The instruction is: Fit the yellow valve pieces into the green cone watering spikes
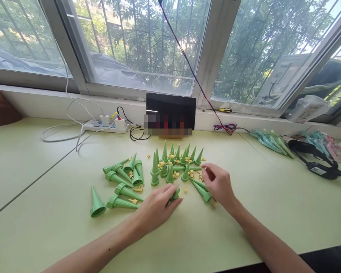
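Windows (142,45) with leaves beyond them stand behind the dark tablet (172,104), and a pale green tabletop (272,216) spreads out in front of it. Left of the tablet lies a white power strip (121,128); right of it, a tangle of thin wires (226,129). Upright green cones (155,165) stand directly before the tablet, small yellow pieces (161,164) scattered among them. The left hand (158,201), farther out from the tablet, has thumb and fingers clamped on a green part (175,195), mostly hidden by the hand. Right of the tablet's centre line, the right hand (218,184) brings its fingertips close together by the tip of a lying cone (183,168); whether they grip anything, I cannot tell. Good handling here probably means a light, steady left-hand hold, and a narrow right-hand pinch on one small part, wrist kept high enough to spare the standing cones.
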A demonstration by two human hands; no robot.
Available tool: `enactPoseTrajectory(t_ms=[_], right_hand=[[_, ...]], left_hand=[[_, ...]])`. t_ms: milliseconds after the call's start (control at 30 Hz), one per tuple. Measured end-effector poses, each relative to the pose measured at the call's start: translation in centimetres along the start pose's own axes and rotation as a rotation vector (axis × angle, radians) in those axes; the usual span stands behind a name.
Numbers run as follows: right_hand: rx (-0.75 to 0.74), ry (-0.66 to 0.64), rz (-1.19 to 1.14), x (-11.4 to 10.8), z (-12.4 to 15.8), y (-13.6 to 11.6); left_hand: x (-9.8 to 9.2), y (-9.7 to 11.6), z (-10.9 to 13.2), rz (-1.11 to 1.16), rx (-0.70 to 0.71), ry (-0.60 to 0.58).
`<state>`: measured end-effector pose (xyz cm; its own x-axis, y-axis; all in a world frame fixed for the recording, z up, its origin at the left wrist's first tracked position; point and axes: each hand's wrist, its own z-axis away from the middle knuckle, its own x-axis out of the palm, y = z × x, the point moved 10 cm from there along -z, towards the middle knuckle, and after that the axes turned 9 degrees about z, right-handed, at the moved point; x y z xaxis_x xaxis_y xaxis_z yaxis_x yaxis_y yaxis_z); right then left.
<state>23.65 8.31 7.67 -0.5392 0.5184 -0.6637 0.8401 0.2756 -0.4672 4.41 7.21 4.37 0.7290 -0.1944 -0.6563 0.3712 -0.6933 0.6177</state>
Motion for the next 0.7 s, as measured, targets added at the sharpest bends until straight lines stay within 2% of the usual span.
enactPoseTrajectory(t_ms=[133, 300, 467, 700], right_hand=[[0.055, -0.143, 0.035, 0.8, -1.5, 3.2], [0.021, -0.29, 0.077, 2.6, -1.4, 4.1], [0.018, -0.324, 0.077, 3.2, -1.1, 4.1], [0.019, -0.374, 0.129, 3.8, -0.8, 4.7]], left_hand=[[-0.4, -0.6, -0.1, 0.026, -0.045, 0.021], [-0.7, -1.2, -0.3, 0.027, -0.076, 0.05], [-0.5, -1.1, -0.3, 0.0, -0.068, 0.028], [-1.4, -1.0, -0.3, 0.129, -0.092, 0.128]])
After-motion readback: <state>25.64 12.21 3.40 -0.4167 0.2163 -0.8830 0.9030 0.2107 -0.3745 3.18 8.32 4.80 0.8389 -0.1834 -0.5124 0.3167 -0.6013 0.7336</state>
